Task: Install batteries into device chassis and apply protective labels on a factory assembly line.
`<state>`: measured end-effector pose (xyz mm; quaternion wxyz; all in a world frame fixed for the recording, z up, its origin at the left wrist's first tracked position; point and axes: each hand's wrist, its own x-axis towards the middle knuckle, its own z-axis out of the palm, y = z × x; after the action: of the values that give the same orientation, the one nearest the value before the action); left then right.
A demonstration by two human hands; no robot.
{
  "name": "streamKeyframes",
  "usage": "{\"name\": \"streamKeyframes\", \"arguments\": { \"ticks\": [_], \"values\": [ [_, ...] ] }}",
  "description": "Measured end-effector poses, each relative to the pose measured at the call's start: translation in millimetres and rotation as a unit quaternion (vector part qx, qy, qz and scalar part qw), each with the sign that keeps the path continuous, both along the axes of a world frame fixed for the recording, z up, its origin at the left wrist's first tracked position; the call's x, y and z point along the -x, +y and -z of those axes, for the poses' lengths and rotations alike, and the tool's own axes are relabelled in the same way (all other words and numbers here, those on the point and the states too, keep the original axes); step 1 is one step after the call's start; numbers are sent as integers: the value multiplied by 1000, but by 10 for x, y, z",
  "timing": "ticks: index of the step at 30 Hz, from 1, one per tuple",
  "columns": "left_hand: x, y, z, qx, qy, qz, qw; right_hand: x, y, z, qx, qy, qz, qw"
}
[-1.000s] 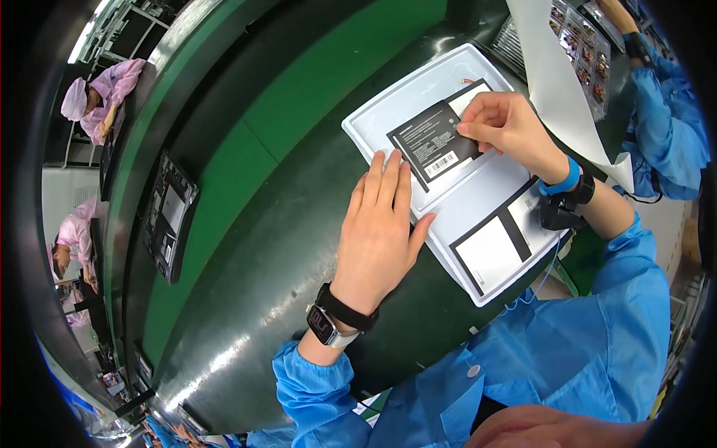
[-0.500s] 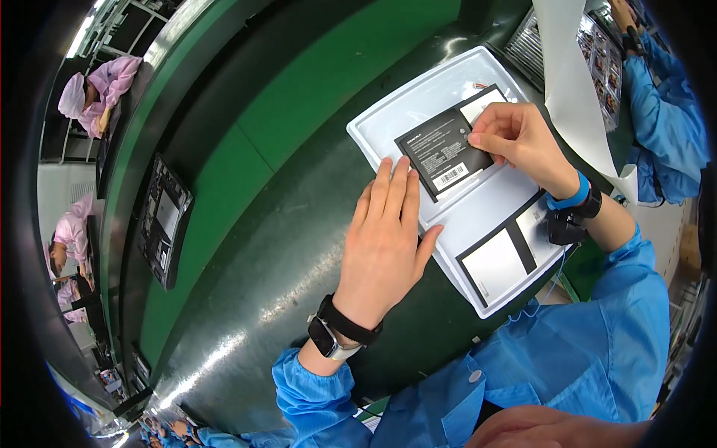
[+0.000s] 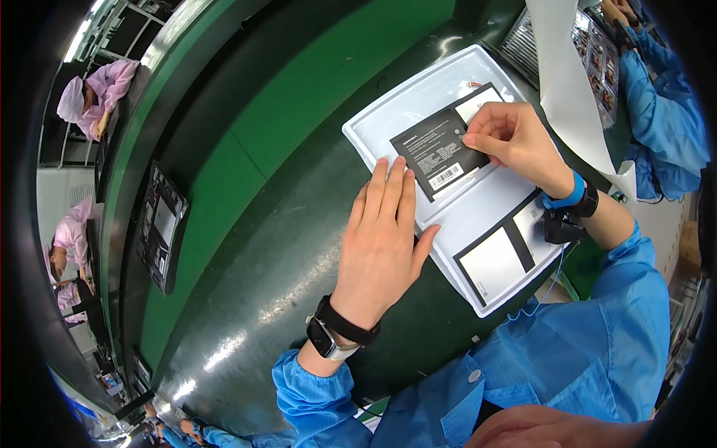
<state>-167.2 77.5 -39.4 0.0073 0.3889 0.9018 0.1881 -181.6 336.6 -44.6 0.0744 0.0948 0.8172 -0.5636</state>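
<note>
A flat battery pack (image 3: 433, 145), black with a printed label and a pale strip, lies in the white plastic tray (image 3: 366, 118). My left hand (image 3: 382, 243) is open, palm down, its fingers stretched over the near left rim of the tray. Its fingertips reach the battery's left corner. Over the battery's right side, my right hand (image 3: 515, 143) is closed with thumb and forefinger pinched together at the black surface. Whatever sits in that pinch is too small to make out. A second battery pack (image 3: 493, 261), silvery white with black bands, rests in the tray's nearer compartment.
An open laptop chassis (image 3: 162, 228) sits on the green conveyor (image 3: 231, 168) at left. White sheet material (image 3: 564, 97) hangs beyond the tray, near a clear tray of parts (image 3: 595, 63). Co-workers in pink sit far left; a blue-sleeved co-worker (image 3: 661, 112) is at far right.
My two hands keep nearly the same pose at the battery. The whole view has shifted slightly; the laptop chassis on the conveyor sits a little lower in the picture.
</note>
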Motion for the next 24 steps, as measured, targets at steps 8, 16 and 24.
{"name": "streamKeyframes", "arguments": {
  "ticks": [8,16,24],
  "values": [
    [3,6,-4,-2,0,0,1000,-5,-3,16,-3,16,-3,1000],
    [12,8,0,6,-3,0,1000,-1,-3,31,-12,24,-4,1000],
    [-8,31,-22,14,3,1,1000,-15,4,46,-24,38,-7,999]
  ]
}}
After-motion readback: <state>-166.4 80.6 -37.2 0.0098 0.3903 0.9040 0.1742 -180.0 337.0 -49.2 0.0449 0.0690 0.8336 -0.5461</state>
